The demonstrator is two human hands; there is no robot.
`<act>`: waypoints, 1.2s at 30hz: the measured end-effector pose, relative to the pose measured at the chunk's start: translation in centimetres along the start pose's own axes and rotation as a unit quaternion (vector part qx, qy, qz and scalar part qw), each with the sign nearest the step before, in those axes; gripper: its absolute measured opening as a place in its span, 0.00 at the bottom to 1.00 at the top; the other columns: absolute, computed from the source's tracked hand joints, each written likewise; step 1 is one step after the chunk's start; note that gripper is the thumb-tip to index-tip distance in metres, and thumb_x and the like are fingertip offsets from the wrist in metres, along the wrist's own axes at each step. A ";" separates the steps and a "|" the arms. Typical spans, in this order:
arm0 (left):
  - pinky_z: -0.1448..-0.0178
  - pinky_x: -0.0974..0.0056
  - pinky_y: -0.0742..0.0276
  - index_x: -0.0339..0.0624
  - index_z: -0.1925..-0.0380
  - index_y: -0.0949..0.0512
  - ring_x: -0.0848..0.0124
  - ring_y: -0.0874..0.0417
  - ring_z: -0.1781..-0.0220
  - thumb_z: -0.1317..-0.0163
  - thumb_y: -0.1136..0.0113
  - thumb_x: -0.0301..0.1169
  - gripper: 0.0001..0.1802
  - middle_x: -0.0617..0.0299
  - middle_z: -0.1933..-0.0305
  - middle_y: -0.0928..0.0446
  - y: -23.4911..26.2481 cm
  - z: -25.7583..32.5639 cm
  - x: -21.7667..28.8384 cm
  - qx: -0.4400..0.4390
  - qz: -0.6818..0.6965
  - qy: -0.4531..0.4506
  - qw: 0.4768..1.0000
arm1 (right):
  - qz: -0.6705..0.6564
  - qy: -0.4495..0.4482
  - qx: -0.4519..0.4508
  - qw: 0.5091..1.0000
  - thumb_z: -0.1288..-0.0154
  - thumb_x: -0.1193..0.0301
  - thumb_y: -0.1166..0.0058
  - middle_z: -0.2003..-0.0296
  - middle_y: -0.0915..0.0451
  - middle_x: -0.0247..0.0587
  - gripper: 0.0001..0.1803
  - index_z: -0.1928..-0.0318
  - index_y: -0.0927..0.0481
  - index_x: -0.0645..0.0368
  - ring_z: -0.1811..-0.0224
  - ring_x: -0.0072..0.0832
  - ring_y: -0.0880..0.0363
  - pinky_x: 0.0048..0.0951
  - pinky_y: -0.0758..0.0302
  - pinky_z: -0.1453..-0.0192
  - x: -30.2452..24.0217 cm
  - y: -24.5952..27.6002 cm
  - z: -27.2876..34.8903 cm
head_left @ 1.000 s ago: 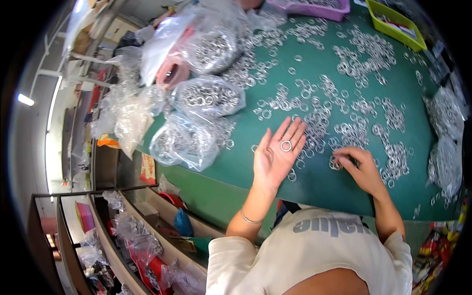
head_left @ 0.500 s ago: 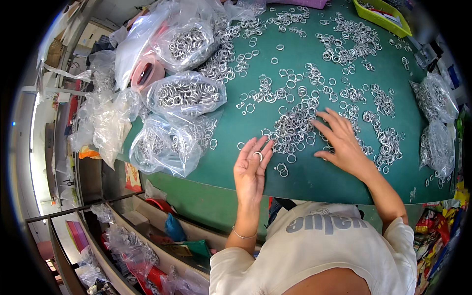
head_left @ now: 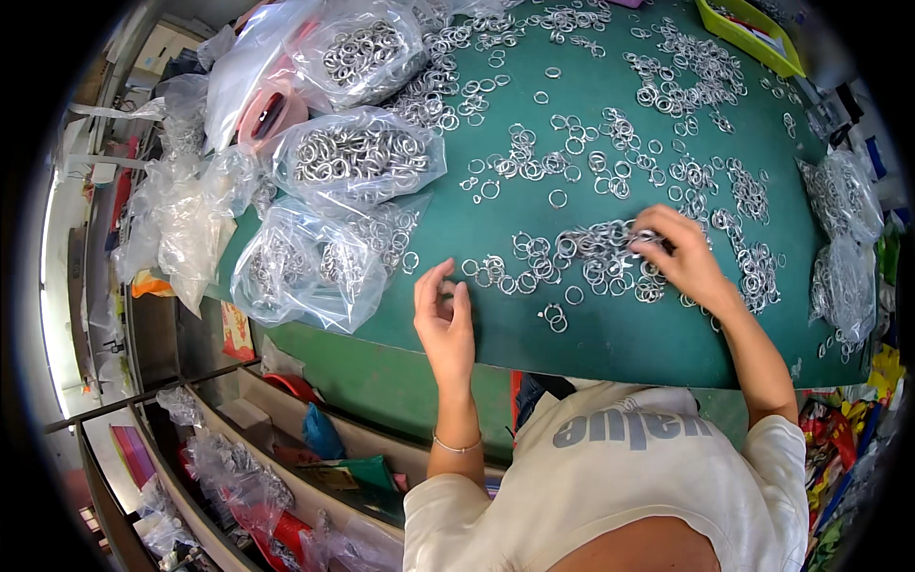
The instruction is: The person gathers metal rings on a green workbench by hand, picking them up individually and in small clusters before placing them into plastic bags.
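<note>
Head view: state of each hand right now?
Left hand: fingers loosely curled; can't tell if it holds anything.
Right hand: fingers bent, at the rings; blurred, grip can't be told.

On the green table (head_left: 629, 343), the person's right hand (head_left: 679, 255) bends over a heap of metal rings (head_left: 593, 244), blurred where it meets them. The left hand (head_left: 445, 319) curls by the near edge; I can't tell whether it holds anything. Clear bags (head_left: 315, 307) of rings crowd the left, and a yellow-green basket (head_left: 748, 42) sits far right.
</note>
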State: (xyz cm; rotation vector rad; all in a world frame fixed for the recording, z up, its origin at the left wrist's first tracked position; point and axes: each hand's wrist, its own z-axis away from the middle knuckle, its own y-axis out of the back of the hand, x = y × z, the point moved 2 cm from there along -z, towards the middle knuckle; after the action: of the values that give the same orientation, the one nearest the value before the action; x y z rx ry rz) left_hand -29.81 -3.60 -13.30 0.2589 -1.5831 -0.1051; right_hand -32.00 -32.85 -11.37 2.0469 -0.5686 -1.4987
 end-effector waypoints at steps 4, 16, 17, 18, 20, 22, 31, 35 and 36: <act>0.63 0.66 0.32 0.35 0.56 0.26 0.67 0.28 0.65 0.50 0.38 0.21 0.18 0.55 0.62 0.32 -0.7 -0.1 0.6 -0.039 -0.249 -0.090 0.964 | -0.228 -0.263 0.095 0.933 0.38 0.75 0.51 0.68 0.26 0.33 0.08 0.57 0.27 0.60 0.72 0.18 0.30 0.19 0.31 0.68 0.1 2.6 1.2; 0.67 0.73 0.31 0.33 0.59 0.27 0.77 0.29 0.70 0.40 0.52 0.18 0.10 0.61 0.68 0.30 -0.8 -1.4 -0.4 -0.065 -0.050 -0.030 0.996 | 0.175 0.032 -0.042 0.983 0.58 0.65 0.34 0.46 0.33 0.43 0.32 0.48 0.29 0.52 0.42 0.39 0.37 0.37 0.41 0.40 -5.2 -1.2 -1.2; 0.66 0.76 0.31 0.33 0.58 0.27 0.81 0.30 0.70 0.38 0.53 0.19 0.10 0.63 0.68 0.30 -0.6 -1.6 -0.4 -0.056 -0.017 -0.013 0.998 | 0.212 0.055 -0.058 0.974 0.58 0.65 0.34 0.46 0.33 0.42 0.32 0.49 0.28 0.53 0.43 0.40 0.37 0.38 0.41 0.40 -4.9 -2.6 -1.1; 0.65 0.75 0.30 0.33 0.57 0.27 0.80 0.30 0.70 0.37 0.54 0.20 0.10 0.63 0.67 0.30 -0.5 -1.7 0.0 -0.034 -0.043 -0.042 0.998 | 0.220 0.066 -0.065 0.971 0.58 0.65 0.34 0.47 0.33 0.42 0.30 0.51 0.28 0.54 0.44 0.40 0.36 0.39 0.40 0.41 -4.5 -3.2 -1.0; 0.65 0.75 0.30 0.33 0.56 0.27 0.80 0.29 0.70 0.37 0.55 0.20 0.11 0.64 0.67 0.30 0.0 -1.7 0.0 -0.045 -0.095 -0.076 0.992 | 0.207 0.076 -0.071 0.973 0.58 0.67 0.35 0.49 0.33 0.42 0.27 0.54 0.27 0.57 0.46 0.41 0.35 0.40 0.39 0.43 -3.1 -3.5 -0.7; 0.63 0.74 0.29 0.32 0.56 0.27 0.77 0.25 0.68 0.37 0.55 0.19 0.11 0.62 0.66 0.28 0.3 -1.5 -0.4 -0.071 -0.062 -0.052 0.994 | 0.159 0.048 -0.080 0.983 0.54 0.71 0.38 0.54 0.30 0.42 0.19 0.60 0.27 0.60 0.50 0.40 0.34 0.40 0.37 0.48 -1.7 -2.7 -0.1; 0.68 0.74 0.26 0.27 0.62 0.27 0.74 0.20 0.67 0.39 0.48 0.22 0.08 0.55 0.67 0.24 -0.6 -0.6 -0.2 -0.147 0.171 0.108 0.968 | 0.272 0.036 0.092 0.957 0.54 0.73 0.39 0.59 0.28 0.39 0.13 0.65 0.25 0.58 0.56 0.39 0.31 0.38 0.35 0.52 -3.2 0.1 -0.9; 0.71 0.75 0.27 0.31 0.65 0.27 0.76 0.21 0.68 0.40 0.47 0.22 0.05 0.59 0.65 0.24 -1.5 -0.1 0.2 -0.110 0.039 0.058 0.992 | 0.140 0.124 -0.019 0.982 0.55 0.71 0.38 0.58 0.29 0.40 0.14 0.65 0.25 0.58 0.52 0.38 0.33 0.38 0.37 0.49 -6.0 -6.5 -2.7; 0.71 0.75 0.27 0.31 0.65 0.27 0.77 0.21 0.68 0.40 0.46 0.22 0.05 0.59 0.63 0.25 -1.6 -0.1 0.3 -0.095 0.001 0.019 0.995 | 0.140 0.142 -0.033 0.979 0.55 0.71 0.39 0.58 0.29 0.40 0.14 0.65 0.25 0.58 0.52 0.37 0.33 0.37 0.37 0.48 -6.2 -7.7 -3.1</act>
State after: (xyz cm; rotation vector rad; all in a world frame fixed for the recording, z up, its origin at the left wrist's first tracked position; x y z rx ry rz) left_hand -29.56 -5.20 -13.33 0.1097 -1.5235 -0.2457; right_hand -30.73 -22.58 -11.03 1.9873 -0.6510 -1.0281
